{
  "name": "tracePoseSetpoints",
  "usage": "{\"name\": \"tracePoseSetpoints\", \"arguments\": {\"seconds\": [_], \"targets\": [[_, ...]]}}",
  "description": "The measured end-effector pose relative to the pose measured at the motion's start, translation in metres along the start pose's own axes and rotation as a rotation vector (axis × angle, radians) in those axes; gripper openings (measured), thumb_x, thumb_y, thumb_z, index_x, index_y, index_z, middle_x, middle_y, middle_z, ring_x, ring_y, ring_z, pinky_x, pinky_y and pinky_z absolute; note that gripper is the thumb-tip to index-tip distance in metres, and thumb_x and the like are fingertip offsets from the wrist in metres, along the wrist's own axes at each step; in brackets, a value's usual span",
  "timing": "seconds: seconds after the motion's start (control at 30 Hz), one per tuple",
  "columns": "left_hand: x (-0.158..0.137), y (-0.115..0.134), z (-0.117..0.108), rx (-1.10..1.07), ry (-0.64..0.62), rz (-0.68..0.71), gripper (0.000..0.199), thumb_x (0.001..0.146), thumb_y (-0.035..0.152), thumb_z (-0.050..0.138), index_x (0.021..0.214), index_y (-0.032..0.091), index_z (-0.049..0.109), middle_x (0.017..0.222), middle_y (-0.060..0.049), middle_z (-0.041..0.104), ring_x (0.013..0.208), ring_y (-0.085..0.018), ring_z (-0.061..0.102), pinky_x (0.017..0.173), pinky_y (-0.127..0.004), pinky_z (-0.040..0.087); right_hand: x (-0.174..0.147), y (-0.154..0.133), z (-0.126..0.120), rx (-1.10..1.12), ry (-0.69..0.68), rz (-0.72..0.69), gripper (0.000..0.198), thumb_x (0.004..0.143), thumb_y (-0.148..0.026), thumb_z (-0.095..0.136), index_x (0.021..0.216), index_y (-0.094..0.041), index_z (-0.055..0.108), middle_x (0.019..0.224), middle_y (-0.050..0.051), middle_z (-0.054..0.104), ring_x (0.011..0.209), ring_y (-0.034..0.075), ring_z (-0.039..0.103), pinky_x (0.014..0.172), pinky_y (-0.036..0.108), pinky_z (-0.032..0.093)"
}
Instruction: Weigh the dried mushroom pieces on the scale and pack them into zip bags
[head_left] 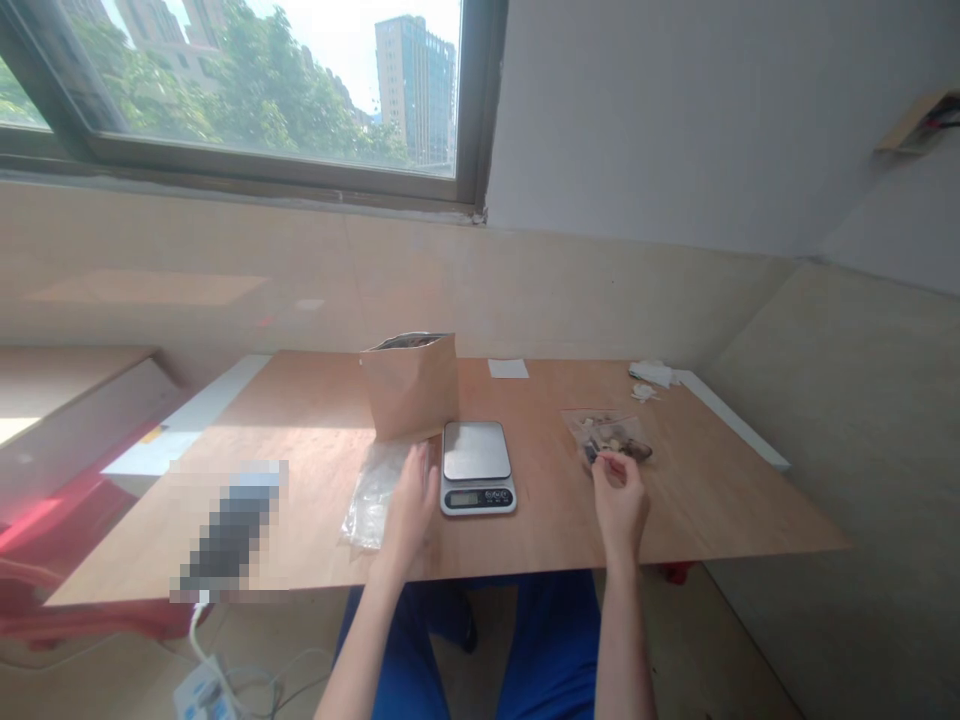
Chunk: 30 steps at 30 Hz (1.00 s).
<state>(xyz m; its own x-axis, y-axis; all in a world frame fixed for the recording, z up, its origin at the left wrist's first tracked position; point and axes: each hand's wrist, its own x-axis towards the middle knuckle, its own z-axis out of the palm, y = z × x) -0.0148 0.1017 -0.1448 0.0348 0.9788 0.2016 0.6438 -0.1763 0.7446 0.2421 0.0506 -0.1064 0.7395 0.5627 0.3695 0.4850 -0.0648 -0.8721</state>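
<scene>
My left hand rests over the right part of some flat clear plastic bags, its fingers stretched forward and open. Just to its right is a kitchen scale with a square metal plate and a small display. Behind the bags a brown paper pouch stands upright, its top open. My right hand is closed in a pinch at the near left edge of a filled clear plastic bag. Inside that bag are pale and dark brown pieces, too small to identify. The right fingertips partly cover its lower edge.
A blurred-out object lies at the table's left, with a white cable running down to a power strip. White paper lies near the wall. Crumpled white scraps are at the back right. The wooden table ends close to my legs.
</scene>
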Motion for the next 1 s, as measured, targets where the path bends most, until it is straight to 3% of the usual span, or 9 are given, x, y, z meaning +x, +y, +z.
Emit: {"name": "tracePoseSetpoints", "arguments": {"seconds": [0.07,0.2,0.33,0.47,0.57,0.63,0.73,0.9,1.0], "targets": [[-0.004,0.025,-0.006,-0.168,-0.069,0.130,0.049,0.088,0.037,0.034,0.134,0.020,0.031,0.140,-0.011,0.036,0.129,-0.021,0.031,0.103,-0.039,0.030,-0.004,-0.019,0.002,0.182,-0.117,0.071,0.020,0.069,-0.035,0.055,0.079,-0.018,0.057,0.082,0.007,0.063,0.080,0.021,0.058,0.074,0.033,0.043],[-0.009,0.063,-0.020,-0.313,-0.123,0.213,0.053,0.084,0.040,0.043,0.134,0.025,0.031,0.139,-0.008,0.037,0.128,-0.021,0.032,0.103,-0.039,0.028,-0.018,-0.046,0.009,0.457,-0.400,0.195,0.021,0.068,-0.036,0.060,0.079,-0.019,0.056,0.076,0.002,0.062,0.074,0.017,0.058,0.069,0.028,0.044],[-0.008,0.067,-0.032,-0.353,-0.184,0.174,0.036,0.081,0.043,0.047,0.110,0.022,0.054,0.106,-0.006,0.060,0.098,-0.020,0.056,0.082,-0.031,0.043,-0.032,-0.063,0.017,0.596,-0.583,0.267,0.019,0.069,-0.035,0.061,0.077,-0.019,0.056,0.075,0.000,0.062,0.070,0.014,0.057,0.064,0.024,0.043],[-0.010,0.057,-0.037,-0.376,-0.241,0.079,0.028,0.080,0.045,0.047,0.073,0.019,0.053,0.067,0.001,0.055,0.061,-0.013,0.051,0.059,-0.025,0.040,-0.039,-0.066,0.026,0.573,-0.617,0.266,0.019,0.070,-0.036,0.060,0.077,-0.018,0.056,0.071,-0.001,0.061,0.065,0.013,0.056,0.061,0.023,0.043],[-0.013,0.054,-0.037,-0.459,-0.260,0.007,0.030,0.079,0.045,0.048,0.066,0.019,0.041,0.057,0.005,0.044,0.052,-0.009,0.043,0.051,-0.021,0.034,-0.042,-0.061,0.037,0.500,-0.580,0.232,0.022,0.072,-0.038,0.057,0.080,-0.018,0.055,0.075,0.002,0.061,0.070,0.015,0.058,0.064,0.026,0.045],[-0.015,0.054,-0.036,-0.504,-0.281,-0.054,0.032,0.080,0.046,0.045,0.064,0.020,0.036,0.051,0.008,0.036,0.046,-0.008,0.038,0.046,-0.021,0.030,-0.047,-0.059,0.045,0.405,-0.473,0.181,0.022,0.073,-0.037,0.056,0.084,-0.018,0.054,0.078,0.003,0.060,0.073,0.016,0.057,0.068,0.029,0.046],[-0.015,0.057,-0.034,-0.533,-0.246,-0.091,0.032,0.081,0.047,0.043,0.064,0.020,0.036,0.050,0.008,0.034,0.045,-0.009,0.037,0.047,-0.021,0.030,-0.057,-0.066,0.052,0.276,-0.402,0.095,0.018,0.075,-0.034,0.055,0.084,-0.019,0.051,0.076,0.002,0.057,0.071,0.015,0.055,0.069,0.028,0.045],[-0.012,0.057,-0.032,-0.622,-0.138,-0.091,0.030,0.081,0.047,0.043,0.071,0.019,0.045,0.062,0.004,0.042,0.060,-0.012,0.044,0.058,-0.024,0.036,-0.077,-0.089,0.051,0.334,-0.923,-0.059,0.016,0.081,-0.035,0.049,0.082,-0.020,0.053,0.078,0.000,0.057,0.071,0.013,0.056,0.065,0.025,0.046],[-0.012,0.055,-0.033,-0.696,-0.121,-0.176,0.033,0.080,0.051,0.042,0.076,0.019,0.047,0.068,0.002,0.046,0.065,-0.013,0.047,0.060,-0.025,0.039,-0.084,-0.095,0.051,0.339,-0.969,-0.094,0.016,0.080,-0.035,0.052,0.086,-0.020,0.054,0.085,0.000,0.058,0.076,0.012,0.056,0.068,0.025,0.046]]}}
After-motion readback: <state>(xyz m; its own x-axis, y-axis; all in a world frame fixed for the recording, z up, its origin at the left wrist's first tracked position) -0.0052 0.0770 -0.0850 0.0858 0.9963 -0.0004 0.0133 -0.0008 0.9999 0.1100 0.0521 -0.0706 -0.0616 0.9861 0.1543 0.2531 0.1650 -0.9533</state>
